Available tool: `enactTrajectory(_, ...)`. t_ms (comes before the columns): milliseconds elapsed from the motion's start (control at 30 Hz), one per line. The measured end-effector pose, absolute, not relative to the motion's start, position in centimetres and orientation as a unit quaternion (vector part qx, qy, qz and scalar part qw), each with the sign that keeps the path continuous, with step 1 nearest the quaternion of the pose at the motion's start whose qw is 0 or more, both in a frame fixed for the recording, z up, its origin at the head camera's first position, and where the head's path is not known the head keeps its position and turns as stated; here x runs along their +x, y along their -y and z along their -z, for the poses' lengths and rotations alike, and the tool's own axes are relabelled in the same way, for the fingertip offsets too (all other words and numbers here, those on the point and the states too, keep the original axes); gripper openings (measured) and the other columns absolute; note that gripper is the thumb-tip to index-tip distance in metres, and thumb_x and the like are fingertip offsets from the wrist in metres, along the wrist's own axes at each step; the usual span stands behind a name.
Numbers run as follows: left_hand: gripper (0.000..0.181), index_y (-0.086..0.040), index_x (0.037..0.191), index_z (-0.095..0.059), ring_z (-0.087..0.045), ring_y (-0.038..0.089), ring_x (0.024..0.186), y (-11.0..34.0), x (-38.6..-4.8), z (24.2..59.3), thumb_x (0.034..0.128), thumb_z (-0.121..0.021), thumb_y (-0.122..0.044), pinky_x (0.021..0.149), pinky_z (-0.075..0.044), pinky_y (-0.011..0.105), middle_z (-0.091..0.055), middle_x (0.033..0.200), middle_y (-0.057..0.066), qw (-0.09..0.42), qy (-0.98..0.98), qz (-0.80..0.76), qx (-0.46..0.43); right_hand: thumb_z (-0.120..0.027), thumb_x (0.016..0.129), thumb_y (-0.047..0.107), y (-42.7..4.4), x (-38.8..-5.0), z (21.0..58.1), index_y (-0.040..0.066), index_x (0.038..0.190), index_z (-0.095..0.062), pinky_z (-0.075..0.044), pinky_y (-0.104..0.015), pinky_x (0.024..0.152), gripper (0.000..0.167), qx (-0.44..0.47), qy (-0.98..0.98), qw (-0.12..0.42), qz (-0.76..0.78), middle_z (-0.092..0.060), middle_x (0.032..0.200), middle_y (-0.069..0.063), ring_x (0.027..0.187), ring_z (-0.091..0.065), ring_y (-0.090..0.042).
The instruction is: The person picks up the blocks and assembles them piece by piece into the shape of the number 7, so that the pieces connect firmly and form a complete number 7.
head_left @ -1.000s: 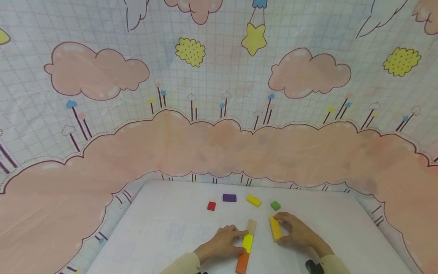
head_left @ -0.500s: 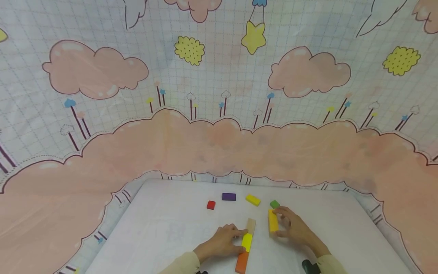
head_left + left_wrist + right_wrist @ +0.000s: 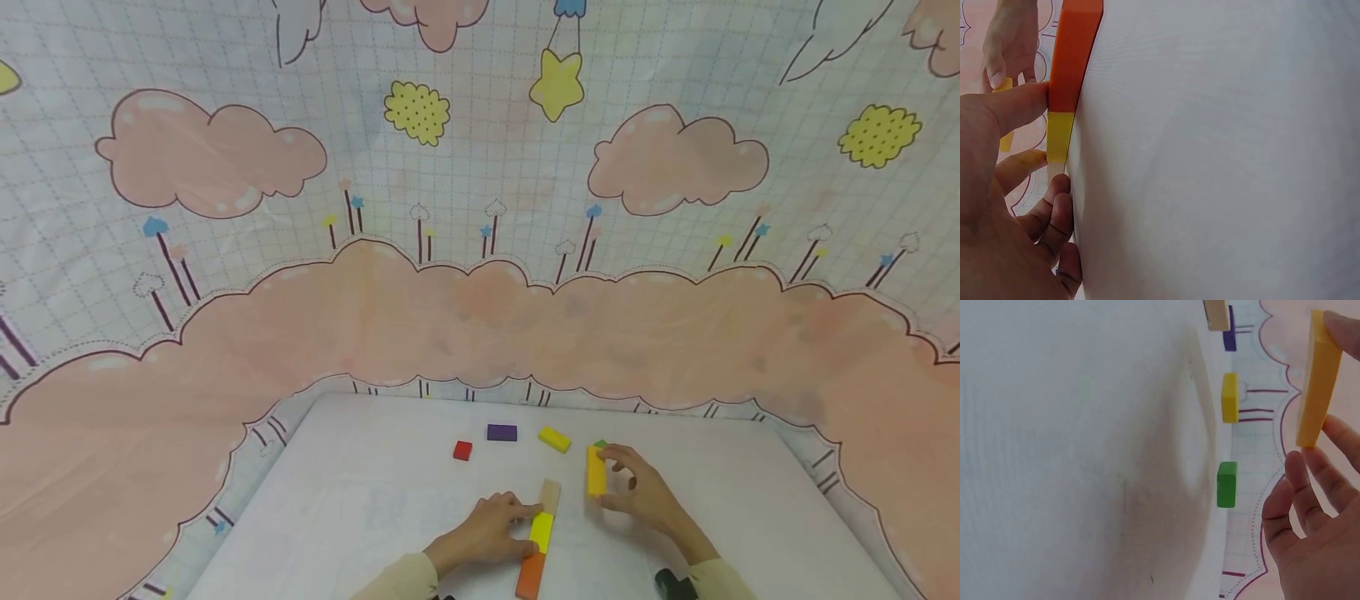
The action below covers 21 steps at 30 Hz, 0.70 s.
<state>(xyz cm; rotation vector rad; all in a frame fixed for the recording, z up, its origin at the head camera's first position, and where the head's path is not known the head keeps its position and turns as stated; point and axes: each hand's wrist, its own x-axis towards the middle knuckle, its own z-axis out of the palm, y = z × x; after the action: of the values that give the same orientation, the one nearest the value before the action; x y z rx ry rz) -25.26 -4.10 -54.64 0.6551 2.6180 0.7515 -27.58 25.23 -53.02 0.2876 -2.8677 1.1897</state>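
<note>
In the head view a row of blocks lies on the white table: an orange block (image 3: 530, 576), a bright yellow block (image 3: 542, 532) and a pale wooden block (image 3: 551, 497), end to end. My left hand (image 3: 491, 531) touches the row's left side around the yellow block, thumb and index finger apart. To the right, my right hand (image 3: 648, 496) pinches a long orange-yellow block (image 3: 596, 472) by its two ends. The right wrist view shows this long block (image 3: 1319, 381) raised off the table between thumb and fingertips.
Toward the back of the table (image 3: 360, 475) lie a red block (image 3: 462, 451), a purple block (image 3: 502, 432) and a yellow block (image 3: 554, 440). A green block (image 3: 601, 443) is partly hidden behind the long block. A patterned cloth (image 3: 480, 325) stands behind the table.
My right hand has lifted the long block and moved it away from me and slightly left, so it now partly covers the green block. My left hand has stayed at the row.
</note>
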Motion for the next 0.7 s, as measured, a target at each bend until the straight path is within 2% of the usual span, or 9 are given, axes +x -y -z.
enactTrajectory(200,0.056,-0.047,0.136,-0.054,-0.044,0.006,0.092,4.1,-25.3,54.7,0.0837,-0.073,-0.048,0.081,-0.038,0.028,-0.056,0.107,-0.010,0.170,-0.921,-0.265,0.230,-0.086,0.072,0.033,-24.5,-27.2,52.8,0.017,0.131,-0.059,-0.047,-0.035,0.084,0.066,0.083,0.917,0.033,-0.388,-0.047,0.147,-0.008,0.112,-0.054,-0.022)
enactTrajectory(367,0.055,-0.047,0.136,-0.054,-0.044,0.006,0.092,4.2,-25.2,54.7,0.0840,-0.073,-0.047,0.082,-0.039,0.029,-0.056,0.107,-0.011,0.169,-0.920,-0.266,0.233,-0.086,0.073,0.033,-23.8,-27.1,52.6,0.016,0.129,-0.059,-0.051,-0.043,0.087,0.064,0.075,0.917,0.049,-0.389,-0.048,0.146,-0.011,0.111,-0.056,-0.024)
enactTrajectory(700,0.055,-0.046,0.136,-0.054,-0.044,0.006,0.092,4.1,-25.2,54.7,0.0844,-0.072,-0.048,0.083,-0.039,0.029,-0.056,0.106,-0.011,0.168,-0.920,-0.265,0.235,-0.087,0.070,0.036,-22.5,-27.2,52.8,0.020,0.127,-0.060,-0.052,-0.047,0.091,0.065,0.048,0.922,0.034,-0.382,-0.046,0.149,-0.008,0.112,-0.057,-0.024)
